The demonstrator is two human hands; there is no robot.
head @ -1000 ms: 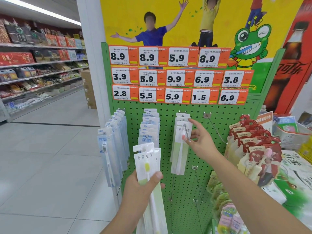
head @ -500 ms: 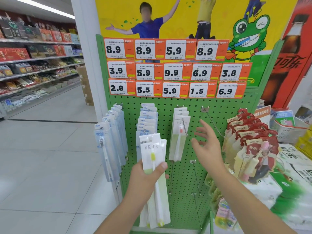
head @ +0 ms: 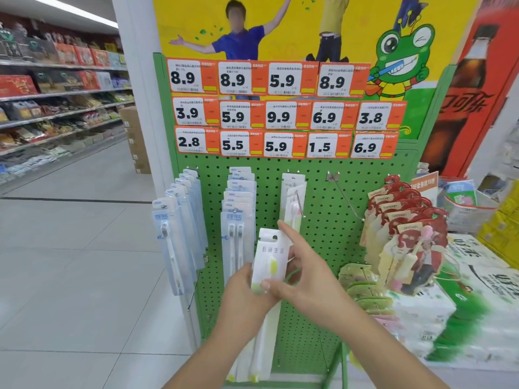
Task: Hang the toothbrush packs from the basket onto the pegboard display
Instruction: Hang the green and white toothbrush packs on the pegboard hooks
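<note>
1. The green pegboard point(head: 317, 192) carries three rows of orange-and-white price tags point(head: 283, 110) along its top: 8.9, 8.9, 5.9, 8.9; then 3.9, 5.9, 9.9, 6.9, 3.8; then 2.8, 5.5, 5.9, 1.5, 6.9.
2. Both hands hold a white toothbrush pack point(head: 270, 259) in front of the pegboard's lower middle; it shows a yellow-green brush head and four printed Chinese characters, too soft to read.
3. The left hand point(head: 247, 299) grips the pack from below, fingers curled round its lower part.
4. The right hand point(head: 302, 279) pinches the pack, thumb on the front and fingers behind, index finger stretched up beside the hang hole.
5. More packs hang below the left hand, low against the pegboard.
6. On the pegboard's left side hang blue-white packs point(head: 179, 234); next to them, packs marked "NEW" point(head: 238, 209).
7. A few white packs point(head: 293, 197) hang on a hook just above the held pack.
8. An empty hook point(head: 346, 200) juts out to their right.
9. At the pegboard's right edge hang red packs point(head: 404, 220) labelled "canban".
10. Above the pegboard, a yellow poster shows a cartoon frog point(head: 401, 46) brushing its teeth.
</note>
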